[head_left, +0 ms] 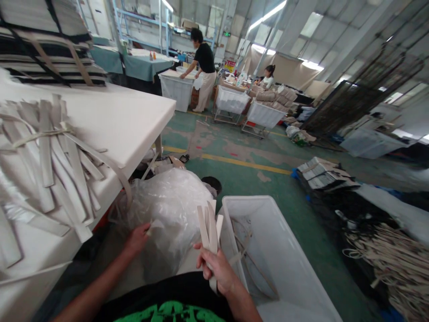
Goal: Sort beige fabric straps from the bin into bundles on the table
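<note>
Cream flat fabric strips (211, 241) stand in a fanned bunch just left of the white rectangular plastic bin (295, 250), their middles gripped in my right hand (217, 268) and their lower ends showing beneath it. My left hand (136, 239), farther left of the bin, has its fingers drawn close together over a crumpled clear plastic bag (170, 192); something small and pale shows at the fingertips, but over this feed I can't tell whether they hold it.

Inside the bin I make out a few loose thin strips (263, 276) and much bare wall. Well left of the bin, on the white-topped bench (140, 100), lies a heap of pale flat strips (47, 152) with a narrow band knotted around it.

I'd judge the work part-way: the heap looks bundled, while I see no tie on the bunch in my right hand. The loose pieces in the bin look left to deal with, and perhaps also the beige tangle of thin strips (392, 264) lying to the right of the bin, though I can't say if that belongs to this job.

Far beyond the bin, a person in a black top (205, 58) leans over a white tub (176, 91), and a second person (267, 81) is among piled goods.
</note>
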A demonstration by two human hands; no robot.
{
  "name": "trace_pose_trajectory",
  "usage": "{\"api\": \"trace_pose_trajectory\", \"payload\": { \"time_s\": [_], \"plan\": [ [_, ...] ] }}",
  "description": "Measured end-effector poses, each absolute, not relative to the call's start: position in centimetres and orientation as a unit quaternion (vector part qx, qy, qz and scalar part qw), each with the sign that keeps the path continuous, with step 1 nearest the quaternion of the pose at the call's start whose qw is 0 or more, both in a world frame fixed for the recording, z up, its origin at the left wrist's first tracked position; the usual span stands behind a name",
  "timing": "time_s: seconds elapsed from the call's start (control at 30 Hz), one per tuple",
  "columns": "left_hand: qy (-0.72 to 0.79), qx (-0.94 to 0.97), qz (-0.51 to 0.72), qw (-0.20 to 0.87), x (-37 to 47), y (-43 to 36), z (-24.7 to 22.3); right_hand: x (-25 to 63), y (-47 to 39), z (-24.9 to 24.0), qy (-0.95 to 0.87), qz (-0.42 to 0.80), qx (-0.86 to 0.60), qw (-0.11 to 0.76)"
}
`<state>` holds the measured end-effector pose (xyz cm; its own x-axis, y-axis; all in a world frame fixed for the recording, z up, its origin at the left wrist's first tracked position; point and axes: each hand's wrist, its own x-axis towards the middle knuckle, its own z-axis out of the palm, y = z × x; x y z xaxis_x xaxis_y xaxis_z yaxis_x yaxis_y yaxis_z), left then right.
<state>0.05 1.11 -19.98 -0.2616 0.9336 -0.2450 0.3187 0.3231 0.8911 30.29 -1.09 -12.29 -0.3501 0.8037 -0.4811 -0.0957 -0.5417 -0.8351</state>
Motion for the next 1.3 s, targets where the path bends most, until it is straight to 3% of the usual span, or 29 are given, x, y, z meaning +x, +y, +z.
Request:
{"api": "trace_pose_trajectory", "payload": {
  "time_s": [0.3,0.57,0.7,0.87,0.97,1.07,1.17,1.3],
  "plan": [
    [0.653,0.452,0.48,0.374,0.2,-3.3,-11.8,28.2,-0.1,-10.7,-0.388,0.752,-0.465,0.263],
    [0.421,0.757,0.439,0.239,2.8,-6.7,-4.1,23.4,0.7,-6.6,-0.427,0.8,-0.372,0.199],
    [0.324,0.846,0.38,0.187,5.0,-6.3,-2.6,21.4,1.4,-5.0,-0.439,0.794,-0.376,0.188],
    [0.33,0.844,0.393,0.156,4.2,-6.8,-3.9,21.7,3.3,-3.6,-0.523,0.717,-0.381,0.259],
    [0.45,0.743,0.45,0.208,2.9,-6.9,-5.1,22.8,4.4,-2.7,-0.533,0.686,-0.389,0.308],
    [0.568,0.558,0.482,0.365,2.6,-5.9,-5.6,23.4,4.7,-2.2,-0.545,0.669,-0.393,0.319],
    [0.555,0.477,0.433,0.527,3.7,-4.3,-5.6,23.1,4.5,-2.5,-0.563,0.657,-0.396,0.309],
    [0.517,0.479,0.347,0.619,6.3,-3.4,-6.1,22.3,4.4,-3.4,-0.577,0.642,-0.409,0.296]
  ]
}}
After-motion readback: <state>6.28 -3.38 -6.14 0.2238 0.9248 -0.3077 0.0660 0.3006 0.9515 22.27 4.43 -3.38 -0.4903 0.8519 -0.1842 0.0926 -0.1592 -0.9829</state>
